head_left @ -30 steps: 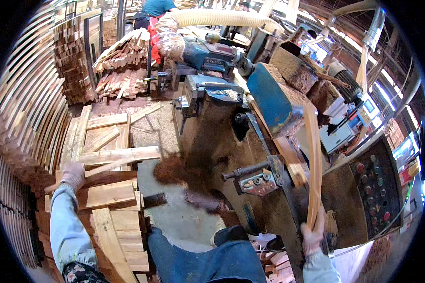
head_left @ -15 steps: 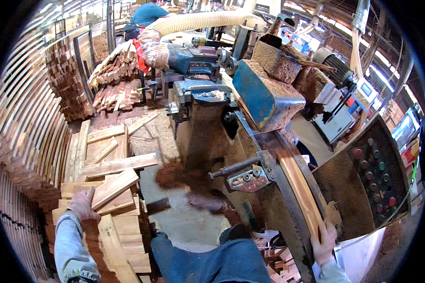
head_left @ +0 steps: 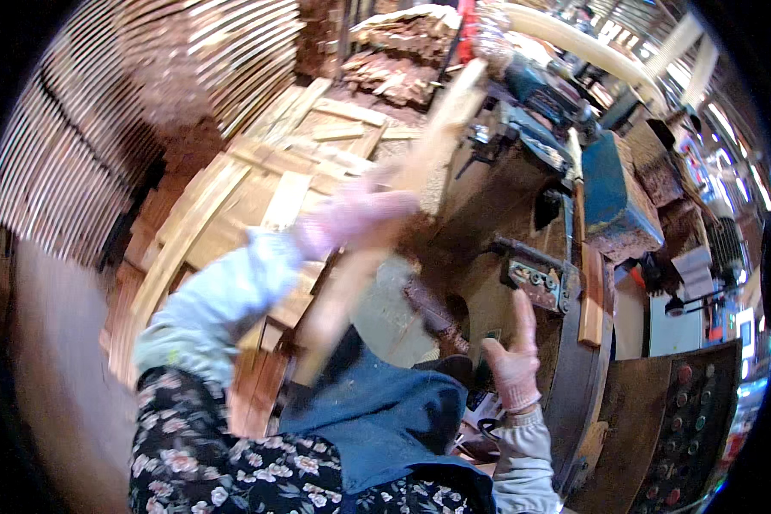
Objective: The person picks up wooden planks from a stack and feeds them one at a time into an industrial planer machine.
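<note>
A long pale wooden board (head_left: pixel 441 128) slants across the middle, smeared by motion. Over its middle lies my left hand (head_left: pixel 355 216) in a light knitted glove, closed round it; the finger detail is blurred. My right hand (head_left: pixel 516 368), gloved with bare fingertips showing, hangs in the air with forefinger and thumb apart, holding nothing. Beyond it is a metal guide bracket (head_left: pixel 540 278) on the woodworking machine. Another wooden strip (head_left: pixel 590 295) lies along the machine's feed bed (head_left: pixel 574 385), its near end apart from my right hand.
Loose boards (head_left: pixel 197 223) lie stacked at the left, with tall piles of slats (head_left: pixel 77 163) behind. A blue hood (head_left: pixel 617 197) covers the machine farther along. A control panel with buttons (head_left: pixel 685 428) stands at the right. A ribbed hose (head_left: pixel 574 38) crosses the far side.
The view has swung left. My left hand has lifted a board from the stack and brought it across. My right hand has come off the strip on the feed bed.
</note>
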`<state>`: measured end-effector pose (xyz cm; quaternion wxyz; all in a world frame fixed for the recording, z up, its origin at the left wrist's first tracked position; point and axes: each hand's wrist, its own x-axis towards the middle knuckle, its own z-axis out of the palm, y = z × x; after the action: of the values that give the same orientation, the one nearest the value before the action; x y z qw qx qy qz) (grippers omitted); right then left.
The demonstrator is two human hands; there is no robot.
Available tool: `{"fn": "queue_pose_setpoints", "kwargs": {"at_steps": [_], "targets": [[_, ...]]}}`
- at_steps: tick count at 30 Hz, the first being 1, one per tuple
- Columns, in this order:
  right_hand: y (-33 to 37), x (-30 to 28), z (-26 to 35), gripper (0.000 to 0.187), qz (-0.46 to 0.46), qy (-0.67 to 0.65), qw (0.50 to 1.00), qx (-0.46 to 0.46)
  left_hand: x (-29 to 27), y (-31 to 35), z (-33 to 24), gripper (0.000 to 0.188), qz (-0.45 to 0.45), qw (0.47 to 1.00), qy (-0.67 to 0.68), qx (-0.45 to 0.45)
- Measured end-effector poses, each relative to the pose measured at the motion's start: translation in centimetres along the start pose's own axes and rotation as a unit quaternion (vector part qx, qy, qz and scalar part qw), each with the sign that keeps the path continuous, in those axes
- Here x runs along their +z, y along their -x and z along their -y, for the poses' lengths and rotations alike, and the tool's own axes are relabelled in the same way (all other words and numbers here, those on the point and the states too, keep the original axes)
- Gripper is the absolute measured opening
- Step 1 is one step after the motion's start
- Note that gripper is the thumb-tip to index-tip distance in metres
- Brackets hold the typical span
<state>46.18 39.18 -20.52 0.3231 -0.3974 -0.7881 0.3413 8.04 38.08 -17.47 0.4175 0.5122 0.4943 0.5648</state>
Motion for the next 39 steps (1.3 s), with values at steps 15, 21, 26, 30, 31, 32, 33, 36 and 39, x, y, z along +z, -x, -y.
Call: {"fn": "queue_pose_setpoints", "kwargs": {"at_steps": [15, 21, 26, 30, 31, 32, 33, 36, 39], "targets": [[32.1, -10.8, 7.9, 0.09, -0.019, 0.583, 0.756, 0.297, 13.1, -1.1, 6.6, 0.103, -0.121, 0.964, -0.22, 0.091], [32.2, -11.0, 3.7, 0.094, -0.216, 0.462, 0.794, 0.33, -20.6, 11.5, 14.6, 0.098, -0.3, 0.714, -0.539, -0.332], [20.8, -14.8, -4.7, 0.107, -0.428, 0.23, 0.809, 0.33, -29.7, 23.8, 14.2, 0.069, -0.253, 0.66, -0.61, -0.357], [12.5, -15.3, -7.6, 0.089, -0.418, 0.275, 0.848, 0.175, -29.7, 22.8, 15.4, 0.081, -0.271, 0.687, -0.531, -0.416], [9.4, -15.4, -8.2, 0.088, -0.427, 0.21, 0.87, 0.131, -29.2, 22.2, 15.6, 0.085, -0.298, 0.7, -0.487, -0.428], [7.1, -15.4, -8.5, 0.087, -0.424, 0.222, 0.874, 0.086, -28.5, 21.3, 15.6, 0.088, -0.307, 0.707, -0.473, -0.427], [6.0, -15.4, -8.4, 0.086, -0.408, 0.255, 0.873, 0.077, -27.6, 20.5, 15.6, 0.092, -0.307, 0.715, -0.482, -0.403], [5.5, -15.2, -8.3, 0.083, -0.434, 0.19, 0.863, 0.173, -23.2, 17.3, 15.4, 0.095, -0.259, 0.82, -0.458, -0.225], [12.8, -14.5, -6.9, 0.097, -0.35, 0.316, 0.869, 0.151, -17.0, 14.7, 15.2, 0.094, -0.2, 0.734, -0.584, -0.283]]}}
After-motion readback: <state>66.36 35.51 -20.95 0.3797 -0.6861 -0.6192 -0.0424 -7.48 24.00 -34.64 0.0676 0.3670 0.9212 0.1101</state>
